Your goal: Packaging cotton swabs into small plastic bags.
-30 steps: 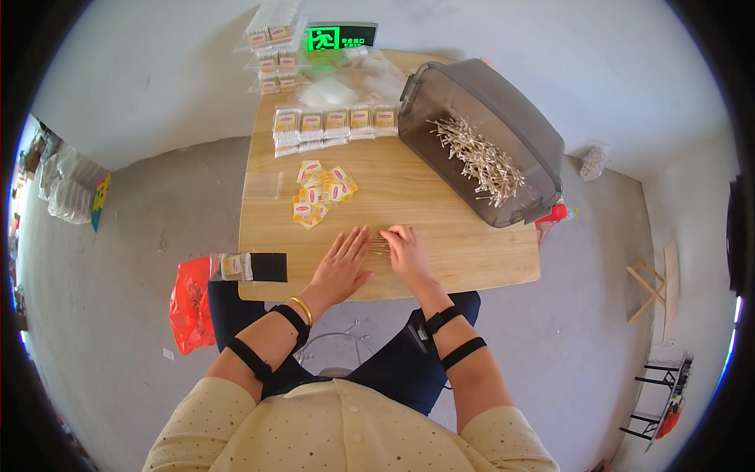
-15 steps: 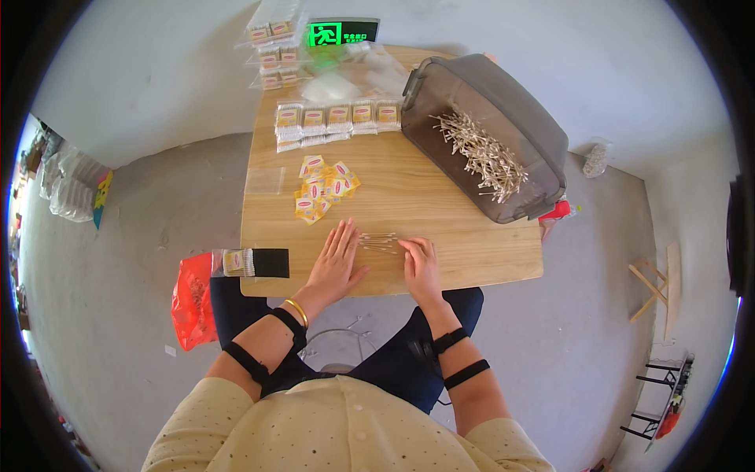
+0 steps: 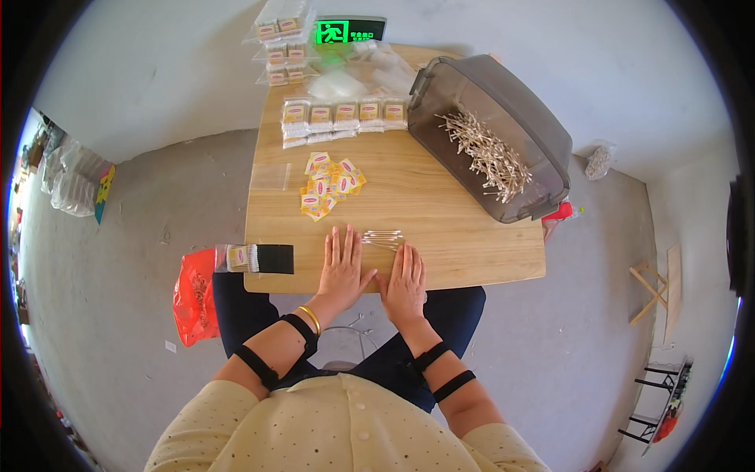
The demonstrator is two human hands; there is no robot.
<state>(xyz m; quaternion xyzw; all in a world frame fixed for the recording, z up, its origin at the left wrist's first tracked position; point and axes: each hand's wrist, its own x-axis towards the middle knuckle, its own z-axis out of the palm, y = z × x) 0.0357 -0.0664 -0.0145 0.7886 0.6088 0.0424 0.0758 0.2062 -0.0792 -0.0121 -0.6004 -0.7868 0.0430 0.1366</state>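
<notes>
Head view: both hands rest flat, palms down, on the near edge of the wooden table (image 3: pixel 472 236); left hand (image 3: pixel 342 271) and right hand (image 3: pixel 405 283) have fingers spread and grasp nothing. The small bundle of cotton swabs (image 3: pixel 383 238) lies at one o'clock from the left hand, just beyond the right fingertips. It appears as thin pale sticks lying parallel. Contact with the fingertips cannot be determined; individual swabs are too small to distinguish.
</notes>
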